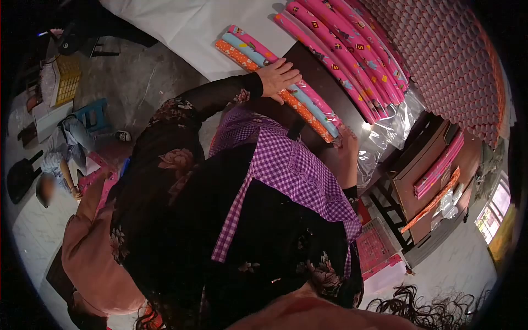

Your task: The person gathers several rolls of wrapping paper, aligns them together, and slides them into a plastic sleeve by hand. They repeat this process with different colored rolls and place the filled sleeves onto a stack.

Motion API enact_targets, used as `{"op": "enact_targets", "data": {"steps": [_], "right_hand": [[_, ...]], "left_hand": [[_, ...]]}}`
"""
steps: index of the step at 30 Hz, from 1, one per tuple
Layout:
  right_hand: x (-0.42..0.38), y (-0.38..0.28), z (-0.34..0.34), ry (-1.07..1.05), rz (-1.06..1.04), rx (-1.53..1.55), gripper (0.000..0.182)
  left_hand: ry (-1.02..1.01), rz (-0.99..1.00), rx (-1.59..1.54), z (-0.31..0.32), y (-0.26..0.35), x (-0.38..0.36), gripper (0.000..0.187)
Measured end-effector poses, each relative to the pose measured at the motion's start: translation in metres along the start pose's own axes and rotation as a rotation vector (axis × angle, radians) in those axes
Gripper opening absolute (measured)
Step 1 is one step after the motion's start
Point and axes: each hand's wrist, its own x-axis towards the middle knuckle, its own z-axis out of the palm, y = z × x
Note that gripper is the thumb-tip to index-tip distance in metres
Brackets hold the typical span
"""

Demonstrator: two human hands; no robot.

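Observation:
Three narrow rolls lie side by side: a pink patterned one (248, 40), a light blue one (242, 47) and an orange dotted one (231, 53). My left hand (279, 80) rests flat across their middle with its fingers spread. At their lower right end is my right hand (346, 149), its fingers curled in at the roll ends; what they pinch is too small to make out. Longer pink printed rolls (344, 52) lie beside them at the upper right, with clear plastic (377, 146) near their ends.
White sheeting (192, 38) covers part of the dark table (309, 65). Scale-patterned material (451, 60) fills the upper right. Another table (423, 176) at right holds pink and orange rolls. A seated person (58, 157) and another person's sleeve (93, 264) are at left, near a blue stool (94, 114).

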Motion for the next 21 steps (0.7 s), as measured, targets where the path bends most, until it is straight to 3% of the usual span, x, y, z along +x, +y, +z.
{"op": "enact_targets", "data": {"steps": [3, 5, 6, 9, 11, 13, 16, 18, 20, 21], "right_hand": [[-0.005, 0.004, -0.007, -0.036, -0.014, 0.006, 0.01], [-0.005, -0.001, 0.0, 0.021, -0.081, 0.068, 0.021], [-0.003, -0.002, -0.002, -0.031, -0.052, 0.093, 0.006], [0.004, -0.002, 0.0, -0.025, 0.042, 0.223, 0.005], [0.012, 0.007, -0.004, 0.027, -0.06, 0.102, 0.006], [-0.003, -0.005, 0.009, 0.081, -0.029, 0.125, 0.005], [-0.012, 0.002, 0.005, 0.025, -0.192, -0.035, 0.009], [-0.022, 0.004, -0.003, -0.011, -0.179, -0.09, 0.014], [-0.024, 0.011, -0.009, 0.114, -0.356, -0.452, 0.02], [-0.028, 0.015, -0.015, 0.021, -0.24, -0.3, 0.021]], "left_hand": [[0.006, 0.0, 0.001, -0.003, 0.0, -0.001, 0.108], [0.013, 0.008, -0.016, 0.001, 0.001, 0.0, 0.108], [0.002, 0.0, -0.007, 0.0, 0.001, 0.001, 0.108], [0.008, -0.003, 0.0, 0.003, 0.002, 0.0, 0.107], [0.242, 0.023, 0.024, 0.013, 0.0, -0.001, 0.101], [0.232, 0.032, 0.014, 0.017, -0.002, 0.0, 0.101], [0.28, 0.044, 0.017, 0.021, -0.002, 0.0, 0.099], [0.269, 0.038, 0.059, 0.013, -0.001, 0.0, 0.098], [0.269, 0.044, 0.051, 0.017, -0.002, 0.002, 0.098], [0.258, 0.035, 0.053, 0.017, -0.003, 0.002, 0.098]]}}
